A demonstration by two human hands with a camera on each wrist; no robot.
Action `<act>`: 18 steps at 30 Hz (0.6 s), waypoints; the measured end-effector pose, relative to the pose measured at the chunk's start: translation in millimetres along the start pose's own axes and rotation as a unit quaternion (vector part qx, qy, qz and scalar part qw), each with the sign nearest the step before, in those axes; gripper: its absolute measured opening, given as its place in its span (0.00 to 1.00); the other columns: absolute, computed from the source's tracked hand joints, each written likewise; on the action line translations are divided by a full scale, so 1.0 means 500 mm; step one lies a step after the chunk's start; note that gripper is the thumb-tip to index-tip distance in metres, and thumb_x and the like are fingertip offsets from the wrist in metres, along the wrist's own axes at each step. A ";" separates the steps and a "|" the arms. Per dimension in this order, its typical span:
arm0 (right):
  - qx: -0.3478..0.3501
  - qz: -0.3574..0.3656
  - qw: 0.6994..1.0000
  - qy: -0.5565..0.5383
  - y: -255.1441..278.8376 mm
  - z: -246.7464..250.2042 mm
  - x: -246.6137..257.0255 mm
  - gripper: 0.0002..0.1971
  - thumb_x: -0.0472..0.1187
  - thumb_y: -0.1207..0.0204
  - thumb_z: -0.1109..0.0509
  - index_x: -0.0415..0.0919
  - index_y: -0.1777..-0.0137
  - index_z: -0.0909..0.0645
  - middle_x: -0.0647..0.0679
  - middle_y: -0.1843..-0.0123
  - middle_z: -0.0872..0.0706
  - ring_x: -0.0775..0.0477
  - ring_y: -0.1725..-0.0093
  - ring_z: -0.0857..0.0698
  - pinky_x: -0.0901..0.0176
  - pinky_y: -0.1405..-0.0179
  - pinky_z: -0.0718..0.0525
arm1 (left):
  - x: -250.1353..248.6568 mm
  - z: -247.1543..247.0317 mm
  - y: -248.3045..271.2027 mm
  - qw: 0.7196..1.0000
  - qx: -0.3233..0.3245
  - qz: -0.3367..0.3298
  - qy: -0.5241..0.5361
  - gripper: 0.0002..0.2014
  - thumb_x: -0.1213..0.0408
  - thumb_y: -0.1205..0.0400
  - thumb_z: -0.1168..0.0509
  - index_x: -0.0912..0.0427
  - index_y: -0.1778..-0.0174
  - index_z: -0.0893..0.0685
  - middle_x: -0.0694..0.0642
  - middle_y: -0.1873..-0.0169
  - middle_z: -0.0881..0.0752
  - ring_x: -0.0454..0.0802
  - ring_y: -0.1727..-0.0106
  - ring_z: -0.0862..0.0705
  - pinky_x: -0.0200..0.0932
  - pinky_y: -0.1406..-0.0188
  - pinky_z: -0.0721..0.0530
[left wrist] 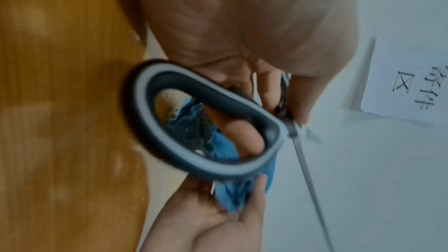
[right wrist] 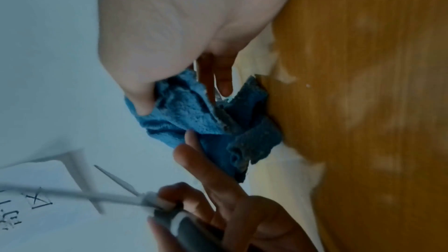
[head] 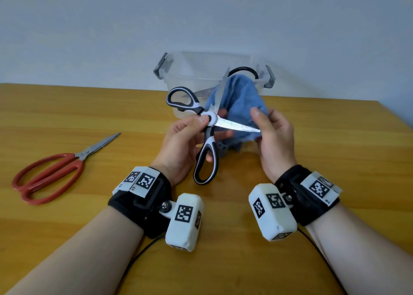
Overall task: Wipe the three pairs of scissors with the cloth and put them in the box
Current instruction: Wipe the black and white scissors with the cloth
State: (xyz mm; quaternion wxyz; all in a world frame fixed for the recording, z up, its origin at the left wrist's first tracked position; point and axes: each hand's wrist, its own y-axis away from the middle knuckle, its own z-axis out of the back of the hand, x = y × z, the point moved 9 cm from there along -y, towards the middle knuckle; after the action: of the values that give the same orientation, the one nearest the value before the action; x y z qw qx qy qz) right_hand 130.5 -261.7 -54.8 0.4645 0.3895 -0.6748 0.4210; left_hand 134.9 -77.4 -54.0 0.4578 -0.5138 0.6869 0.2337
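Note:
Black-and-white scissors (head: pixel 209 125) are held above the table with their blades spread wide. My left hand (head: pixel 190 138) grips them at the pivot and lower handle (left wrist: pixel 194 122). My right hand (head: pixel 272 136) holds a blue cloth (head: pixel 237 102) bunched behind the blades, its thumb next to the lower blade's tip. In the right wrist view the cloth (right wrist: pixel 194 118) is pinched under the thumb, and the scissors (right wrist: pixel 145 198) lie beside it. Red-handled scissors (head: pixel 51 174) lie shut on the table at the left. A clear box (head: pixel 176 75) stands behind, with black-handled scissors (head: pixel 243 69) inside.
The wooden table (head: pixel 89 116) ends at a pale wall just behind the box. The box has grey latches (head: pixel 161 68) on both ends and no lid on it. A cable trails from each wrist camera toward the near table edge.

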 end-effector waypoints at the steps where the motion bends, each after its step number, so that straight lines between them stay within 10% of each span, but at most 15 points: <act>1: -0.011 0.002 1.000 -0.013 -0.002 0.006 0.002 0.11 0.54 0.30 0.23 0.48 0.61 0.16 0.39 0.57 0.13 0.38 0.55 0.15 0.38 0.52 0.18 | -0.005 0.014 0.000 0.999 -0.036 -0.010 -0.012 0.09 0.66 0.10 0.38 0.67 0.50 0.16 0.61 0.39 0.09 0.59 0.51 0.06 0.39 0.82 0.20; 6: 0.023 -0.073 0.989 -0.129 -0.008 -0.002 -0.020 0.26 0.47 0.23 0.28 0.23 0.35 0.20 0.24 0.37 0.14 0.22 0.35 0.15 0.18 0.32 0.22 | -0.013 0.042 0.001 0.993 -0.105 -0.025 -0.050 0.07 0.66 0.10 0.38 0.64 0.53 0.19 0.59 0.62 0.10 0.56 0.67 0.12 0.37 0.87 0.28; 12: 0.164 -0.198 0.927 -0.274 0.019 -0.059 -0.035 0.35 0.50 0.24 0.31 0.30 0.20 0.27 0.29 0.22 0.23 0.27 0.22 0.25 0.30 0.18 0.34 | 0.008 0.020 -0.002 0.988 -0.054 0.011 -0.144 0.13 0.68 0.11 0.36 0.77 0.53 0.22 0.63 0.64 0.13 0.53 0.72 0.12 0.36 0.90 0.31; 16: 0.203 -0.190 0.944 -0.176 0.022 -0.072 -0.043 0.42 0.52 0.51 0.09 0.30 0.38 0.16 0.34 0.47 0.09 0.36 0.50 0.10 0.43 0.45 0.10 | 0.007 0.006 0.003 0.984 -0.034 0.001 -0.176 0.11 0.69 0.12 0.34 0.73 0.58 0.22 0.64 0.66 0.12 0.55 0.72 0.11 0.37 0.90 0.28; 18: 0.175 -0.153 0.967 -0.102 0.011 -0.062 -0.047 0.21 0.40 0.33 0.16 0.30 0.44 0.16 0.36 0.55 0.09 0.38 0.58 0.09 0.44 0.57 0.11 | 0.007 0.006 0.002 0.981 -0.033 -0.003 -0.192 0.13 0.69 0.13 0.33 0.76 0.58 0.23 0.64 0.67 0.12 0.55 0.73 0.12 0.36 0.90 0.29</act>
State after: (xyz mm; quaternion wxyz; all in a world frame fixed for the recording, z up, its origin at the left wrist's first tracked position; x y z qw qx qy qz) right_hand 140.9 -227.7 -71.9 0.3766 0.6043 -0.5670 0.4142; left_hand 134.9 -76.2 -58.6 0.5649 -0.4758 0.5767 0.3492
